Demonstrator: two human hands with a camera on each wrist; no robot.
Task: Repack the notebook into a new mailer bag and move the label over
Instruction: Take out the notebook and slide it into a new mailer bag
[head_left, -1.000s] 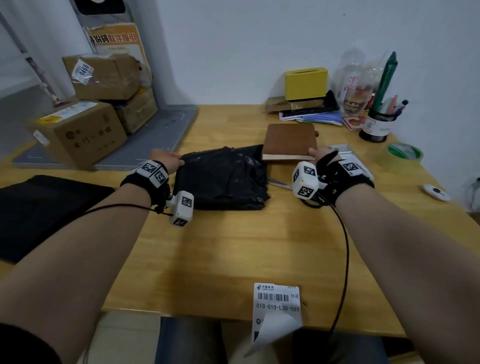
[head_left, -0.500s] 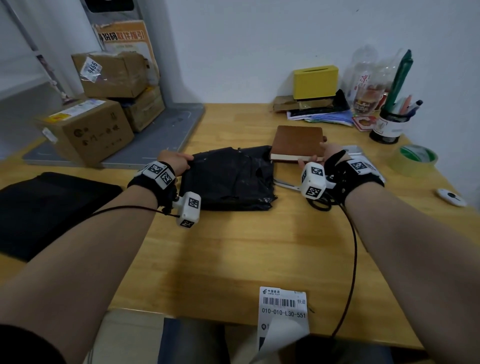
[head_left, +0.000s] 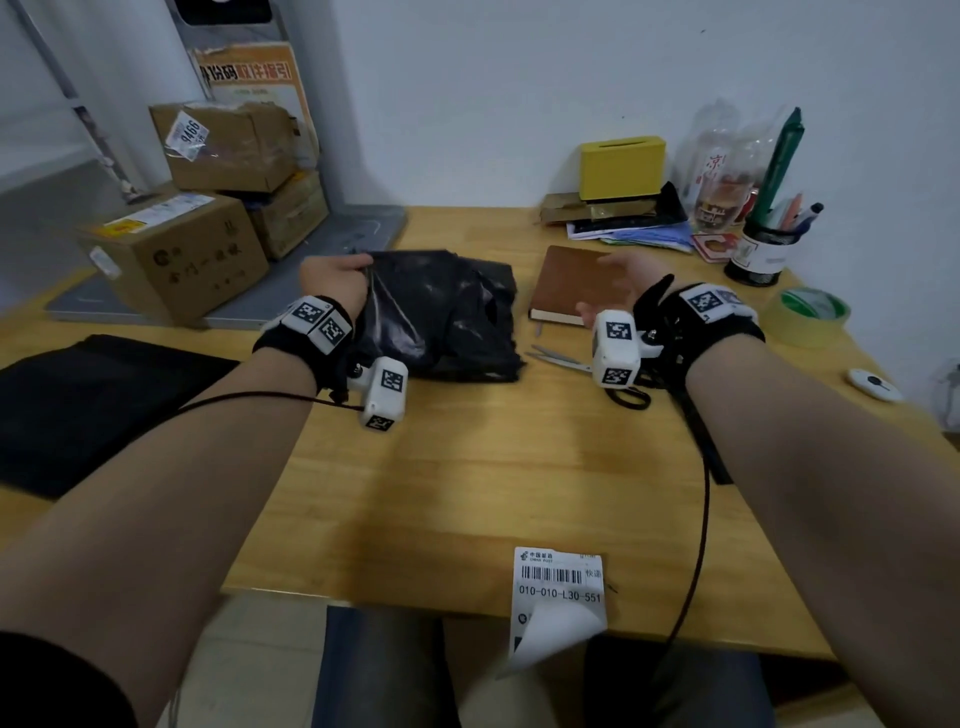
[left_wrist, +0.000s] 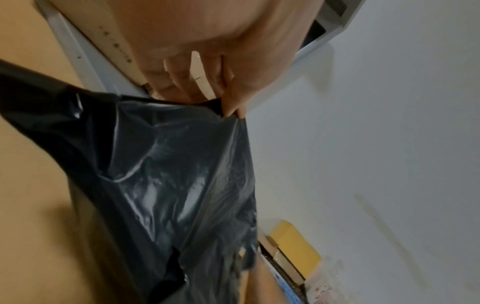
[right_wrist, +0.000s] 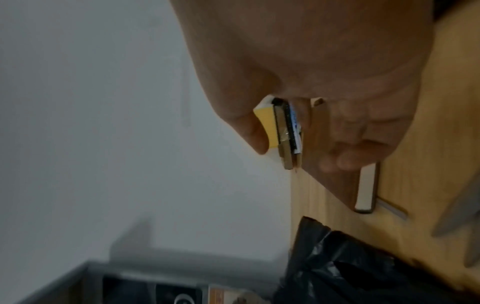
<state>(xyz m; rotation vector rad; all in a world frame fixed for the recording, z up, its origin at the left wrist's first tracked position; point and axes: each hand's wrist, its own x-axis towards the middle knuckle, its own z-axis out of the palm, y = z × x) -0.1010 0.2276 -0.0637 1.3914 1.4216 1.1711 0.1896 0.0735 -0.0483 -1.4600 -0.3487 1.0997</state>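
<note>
A brown notebook (head_left: 566, 283) lies flat on the wooden table (head_left: 467, 493), just right of a crumpled black mailer bag (head_left: 441, 312). My left hand (head_left: 337, 270) pinches the bag's left edge and lifts it; the left wrist view shows thumb and fingers of that hand (left_wrist: 231, 111) closed on the black bag (left_wrist: 168, 185). My right hand (head_left: 615, 275) hovers over the notebook, fingers relaxed, holding nothing. In the right wrist view the hand (right_wrist: 298, 156) hangs above the notebook's page edge (right_wrist: 366, 185). A white barcode label (head_left: 561, 587) hangs over the table's front edge.
Scissors (head_left: 561, 358) lie near my right wrist. A flat black bag stack (head_left: 78, 405) lies at the left. Cardboard boxes (head_left: 171, 260) stand back left. A yellow box (head_left: 621, 166), pen cup (head_left: 758, 254) and tape roll (head_left: 810, 317) sit back right.
My right hand has come off the notebook's near corner and risen above it. The notebook now lies apart from the bag. My left hand has raised the bag's left edge.
</note>
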